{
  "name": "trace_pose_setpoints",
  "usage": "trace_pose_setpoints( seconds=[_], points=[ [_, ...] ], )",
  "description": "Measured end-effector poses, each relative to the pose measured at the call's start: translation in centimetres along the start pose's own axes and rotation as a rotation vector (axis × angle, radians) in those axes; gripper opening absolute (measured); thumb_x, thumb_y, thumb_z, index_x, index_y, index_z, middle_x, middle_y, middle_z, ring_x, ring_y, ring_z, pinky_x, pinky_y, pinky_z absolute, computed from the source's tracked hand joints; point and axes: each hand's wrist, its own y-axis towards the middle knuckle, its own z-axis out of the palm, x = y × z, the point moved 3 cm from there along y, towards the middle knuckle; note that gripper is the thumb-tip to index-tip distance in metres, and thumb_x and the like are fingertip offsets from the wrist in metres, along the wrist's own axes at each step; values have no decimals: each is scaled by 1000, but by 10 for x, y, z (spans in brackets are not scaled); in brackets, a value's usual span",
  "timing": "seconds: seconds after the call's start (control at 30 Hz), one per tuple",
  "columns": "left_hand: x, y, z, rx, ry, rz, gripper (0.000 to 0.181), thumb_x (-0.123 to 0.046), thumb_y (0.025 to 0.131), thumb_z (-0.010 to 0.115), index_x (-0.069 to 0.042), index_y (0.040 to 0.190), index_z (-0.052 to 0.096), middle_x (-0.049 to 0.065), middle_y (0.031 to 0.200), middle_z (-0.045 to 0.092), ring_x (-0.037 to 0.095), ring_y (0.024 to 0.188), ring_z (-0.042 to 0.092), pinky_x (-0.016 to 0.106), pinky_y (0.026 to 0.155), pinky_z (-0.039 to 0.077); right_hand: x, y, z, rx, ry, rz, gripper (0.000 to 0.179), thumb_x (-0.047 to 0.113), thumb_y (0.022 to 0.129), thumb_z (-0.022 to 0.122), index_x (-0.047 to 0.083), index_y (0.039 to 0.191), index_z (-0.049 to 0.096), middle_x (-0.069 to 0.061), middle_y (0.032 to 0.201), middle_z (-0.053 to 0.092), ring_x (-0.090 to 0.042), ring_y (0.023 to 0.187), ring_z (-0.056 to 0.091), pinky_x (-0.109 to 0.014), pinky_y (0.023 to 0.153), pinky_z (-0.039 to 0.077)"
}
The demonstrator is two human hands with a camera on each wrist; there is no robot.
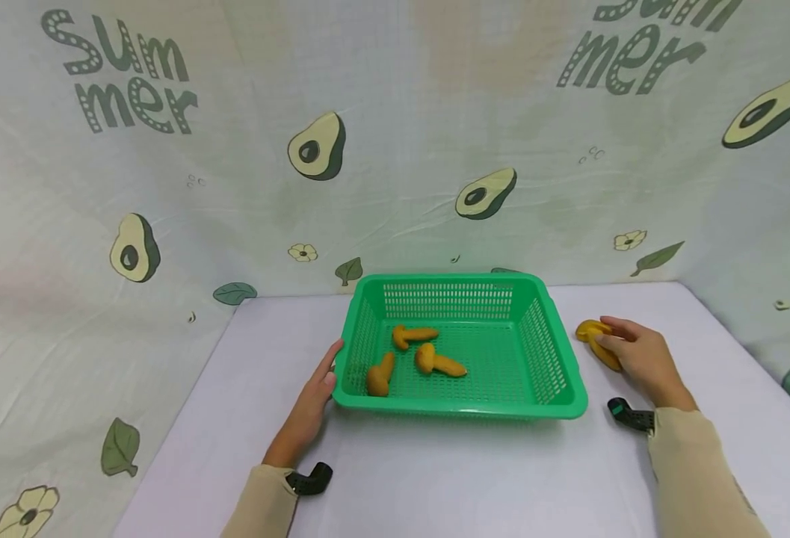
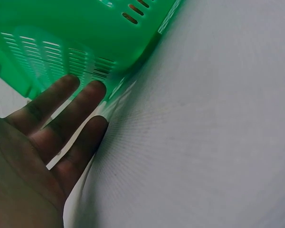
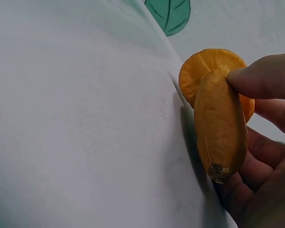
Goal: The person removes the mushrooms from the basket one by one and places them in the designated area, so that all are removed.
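A green plastic basket (image 1: 435, 407) stands mid-table with 3 brown-orange mushrooms in its left half: one mushroom (image 1: 413, 336) at the back, another mushroom (image 1: 440, 362) near the middle, and a third mushroom (image 1: 380, 375) by the front left corner. Against the basket's left side lies my left hand (image 1: 310, 403), its fingers extended; in the left wrist view the fingertips (image 2: 94, 90) meet the slotted wall. Right of the basket, my right hand (image 1: 643, 359) pinches an orange mushroom (image 3: 221, 123) between thumb and fingers, near where cap and stem join. Its stem end points toward the wrist camera.
A white cloth (image 1: 475, 478) covers the table. Behind it and at both sides hangs a pale cloth backdrop (image 1: 395, 202) printed with avocados, leaves and flowers. Black wrist devices (image 1: 310, 480) sit on both forearms. The basket's raised rim surrounds the mushrooms.
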Motion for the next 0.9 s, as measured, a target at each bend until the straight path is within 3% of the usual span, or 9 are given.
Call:
trace_pose_setpoints(
  seconds=[0.17, 0.33, 0.63, 0.9],
  points=[
    [0, 4, 3, -4, 4, 7, 52, -25, 110, 29, -26, 161, 23, 7, 165, 20, 34, 150, 16, 68, 113, 13, 0, -1, -6, -18, -18, -8, 69, 48, 103, 50, 0, 151, 41, -32, 146, 44, -45, 124, 44, -56, 96, 46],
    [1, -3, 2, -4, 16, -10, 52, -27, 110, 29, -26, 161, 23, 8, 165, 21, 36, 149, 17, 70, 112, 14, -4, -4, -1, 6, -33, -5, 67, 44, 103, 50, -2, 151, 40, -33, 143, 45, -45, 122, 46, -51, 91, 49],
    [-2, -2, -6, 4, 30, 7, 51, -27, 110, 27, -27, 162, 21, 8, 165, 20, 36, 149, 17, 69, 112, 15, -3, -5, 2, -20, -96, -47, 65, 40, 104, 51, -8, 146, 43, -36, 138, 48, -47, 117, 49, -60, 94, 46],
    [-2, -2, -1, -10, 23, -14, 52, -31, 109, 28, -28, 161, 22, 7, 165, 21, 37, 149, 19, 71, 110, 17, 2, -4, -6, -26, -112, -62, 63, 38, 104, 51, -11, 144, 43, -38, 135, 48, -49, 115, 50, -60, 92, 46]
  ],
)
